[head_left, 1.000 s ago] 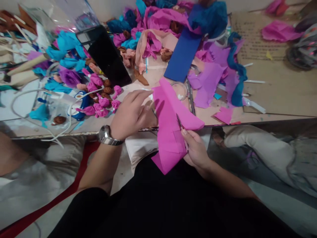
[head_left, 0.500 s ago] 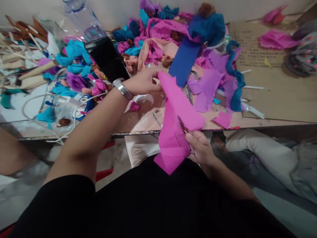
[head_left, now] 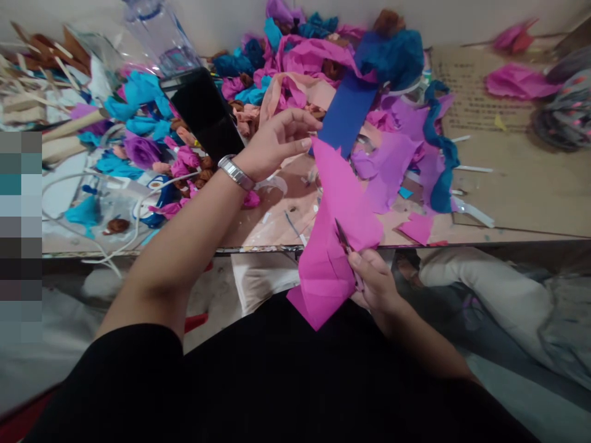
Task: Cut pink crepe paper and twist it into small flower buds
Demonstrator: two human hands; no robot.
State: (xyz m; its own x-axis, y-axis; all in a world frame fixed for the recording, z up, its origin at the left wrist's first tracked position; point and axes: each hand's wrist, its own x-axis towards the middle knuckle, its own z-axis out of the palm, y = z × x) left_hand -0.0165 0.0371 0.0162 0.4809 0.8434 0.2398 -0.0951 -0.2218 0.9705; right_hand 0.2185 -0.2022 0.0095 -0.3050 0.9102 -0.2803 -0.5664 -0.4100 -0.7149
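A sheet of pink crepe paper (head_left: pixel 337 240) hangs over the table's front edge. My right hand (head_left: pixel 373 283) grips small scissors (head_left: pixel 344 239) whose blades bite into the sheet, and it pinches the sheet's lower part too. My left hand (head_left: pixel 277 144), with a metal watch on the wrist, hovers over the table just left of the sheet's top corner. Its fingers are curled but apart and it holds nothing that I can see. A white tape strip (head_left: pixel 272 183) lies under that hand.
Heaps of pink, blue, purple and peach crepe paper (head_left: pixel 332 67) cover the table's back. A black phone (head_left: pixel 205 111) leans at the left, among small paper flowers (head_left: pixel 138 151) and a white cable (head_left: pixel 115 246). Brown cardboard (head_left: pixel 508 147) lies at the right. A person's light trouser leg (head_left: pixel 480 280) is at the right.
My left hand has reached forward from the sheet's left edge to its top corner, then let go and opened above it. The right hand and scissors barely moved.
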